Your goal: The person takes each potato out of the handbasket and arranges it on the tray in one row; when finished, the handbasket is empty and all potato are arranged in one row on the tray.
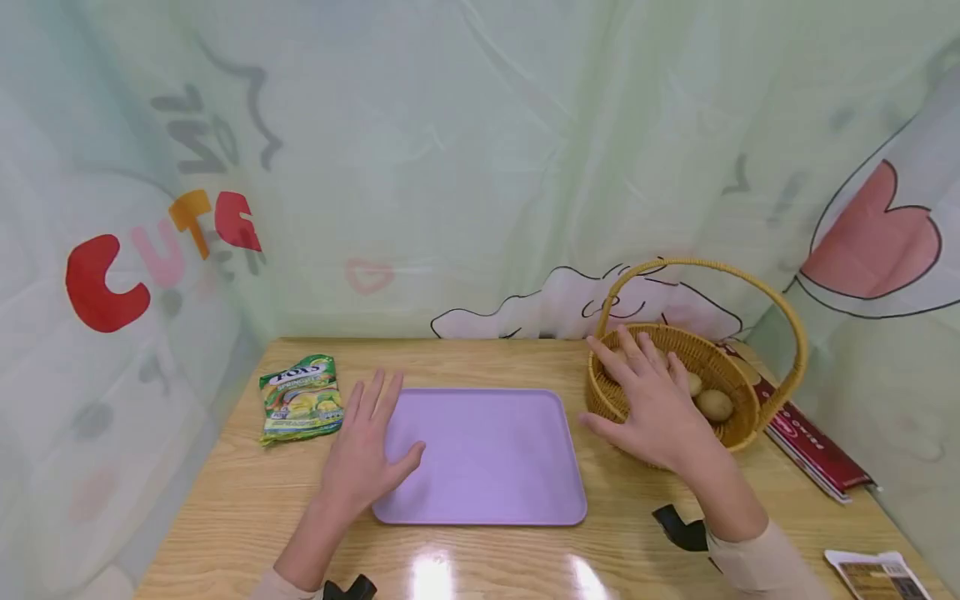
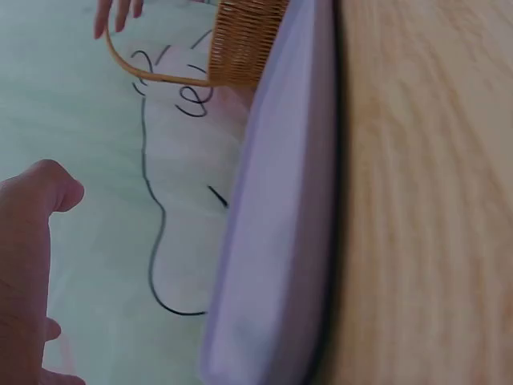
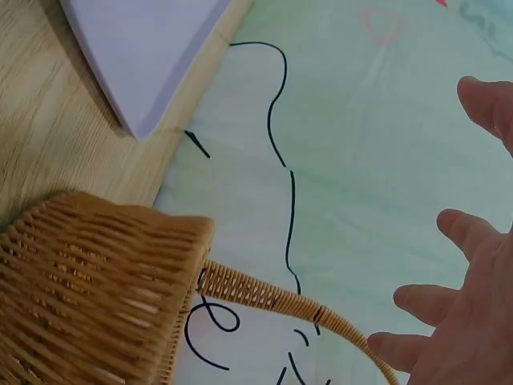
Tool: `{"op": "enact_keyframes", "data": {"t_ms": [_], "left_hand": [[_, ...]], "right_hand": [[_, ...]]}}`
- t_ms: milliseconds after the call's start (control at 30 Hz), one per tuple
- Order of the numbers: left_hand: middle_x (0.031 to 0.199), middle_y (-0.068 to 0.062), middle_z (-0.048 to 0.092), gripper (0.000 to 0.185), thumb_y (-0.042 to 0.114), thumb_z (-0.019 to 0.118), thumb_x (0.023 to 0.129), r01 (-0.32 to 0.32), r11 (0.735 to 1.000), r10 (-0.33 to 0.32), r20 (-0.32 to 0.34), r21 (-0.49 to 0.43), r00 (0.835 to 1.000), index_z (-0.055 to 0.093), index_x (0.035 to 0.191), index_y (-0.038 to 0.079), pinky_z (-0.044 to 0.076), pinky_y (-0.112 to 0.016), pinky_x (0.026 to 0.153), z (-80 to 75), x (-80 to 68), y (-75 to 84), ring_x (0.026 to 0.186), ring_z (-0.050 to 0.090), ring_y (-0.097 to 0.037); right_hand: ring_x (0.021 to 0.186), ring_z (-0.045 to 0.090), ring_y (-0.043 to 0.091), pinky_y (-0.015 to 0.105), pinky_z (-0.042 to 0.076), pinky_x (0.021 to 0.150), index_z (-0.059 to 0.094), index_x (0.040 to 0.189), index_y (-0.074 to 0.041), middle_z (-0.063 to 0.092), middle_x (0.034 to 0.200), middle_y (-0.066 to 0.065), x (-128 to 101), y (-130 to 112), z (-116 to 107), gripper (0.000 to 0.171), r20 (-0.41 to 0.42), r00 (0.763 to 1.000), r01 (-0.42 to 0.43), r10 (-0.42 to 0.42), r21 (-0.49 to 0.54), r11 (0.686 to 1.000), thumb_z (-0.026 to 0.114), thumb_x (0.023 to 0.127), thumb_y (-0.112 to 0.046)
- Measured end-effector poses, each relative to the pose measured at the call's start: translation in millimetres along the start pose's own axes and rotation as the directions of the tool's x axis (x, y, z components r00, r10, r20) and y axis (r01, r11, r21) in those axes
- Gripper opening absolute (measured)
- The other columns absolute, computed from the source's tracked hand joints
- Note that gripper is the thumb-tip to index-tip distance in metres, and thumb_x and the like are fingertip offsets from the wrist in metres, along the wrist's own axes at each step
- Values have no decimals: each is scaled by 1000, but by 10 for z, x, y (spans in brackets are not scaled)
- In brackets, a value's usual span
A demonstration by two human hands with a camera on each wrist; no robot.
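A lilac tray (image 1: 495,467) lies flat in the middle of the wooden table. My left hand (image 1: 365,448) rests open on the tray's left edge, fingers spread; its thumb (image 2: 44,188) shows in the left wrist view beside the tray (image 2: 272,241). A wicker basket (image 1: 720,367) with a tall hoop handle stands to the tray's right and holds small brown round things (image 1: 714,404). My right hand (image 1: 651,400) hovers open over the basket's near left rim, fingers straight. In the right wrist view its fingers (image 3: 469,321) spread beside the basket (image 3: 96,289) and handle.
A green snack packet (image 1: 302,397) lies left of the tray. A dark red flat box (image 1: 813,442) sits right of the basket, and a small printed packet (image 1: 873,573) lies at the near right corner. A pale printed curtain (image 1: 480,167) closes in the table.
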State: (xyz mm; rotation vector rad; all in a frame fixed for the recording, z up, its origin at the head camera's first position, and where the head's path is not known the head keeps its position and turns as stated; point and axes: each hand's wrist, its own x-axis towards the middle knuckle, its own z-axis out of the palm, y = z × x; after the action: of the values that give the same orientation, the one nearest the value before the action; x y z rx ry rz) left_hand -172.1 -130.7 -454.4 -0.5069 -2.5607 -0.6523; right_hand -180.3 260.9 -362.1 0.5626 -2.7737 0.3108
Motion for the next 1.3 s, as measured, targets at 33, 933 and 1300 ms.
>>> {"op": "enact_keyframes", "data": {"t_ms": [33, 933, 1300], "left_hand": [[159, -15, 21, 98, 48, 71, 78, 19, 1000, -19, 3, -23, 1000, 17, 157, 25, 32, -63, 105, 35, -16, -22, 140, 19, -48], [143, -23, 46, 70, 17, 76, 77, 120, 924, -113, 40, -364, 993, 50, 140, 1, 34, -56, 106, 499, -185, -445, 131, 40, -41], [139, -25, 50, 52, 5, 72, 76, 221, 909, -212, 65, -354, 975, 59, 124, -11, 42, -52, 101, 526, -220, -459, 123, 48, -41]], "right_hand": [[143, 10, 46, 74, 7, 106, 21, 156, -33, 6, 163, 9, 12, 26, -9, 93, -3, 1000, -4, 4, 5, 1000, 66, 80, -62], [136, 24, 52, 71, 25, 102, 24, 155, -14, 28, 151, 29, 392, 820, -81, 102, 88, 990, -122, 109, 157, 980, 76, 76, -52], [133, 32, 47, 68, 28, 102, 29, 154, -20, 37, 148, 23, 512, 1135, -2, 103, 211, 954, -262, 213, 239, 935, 78, 72, -58]]}}
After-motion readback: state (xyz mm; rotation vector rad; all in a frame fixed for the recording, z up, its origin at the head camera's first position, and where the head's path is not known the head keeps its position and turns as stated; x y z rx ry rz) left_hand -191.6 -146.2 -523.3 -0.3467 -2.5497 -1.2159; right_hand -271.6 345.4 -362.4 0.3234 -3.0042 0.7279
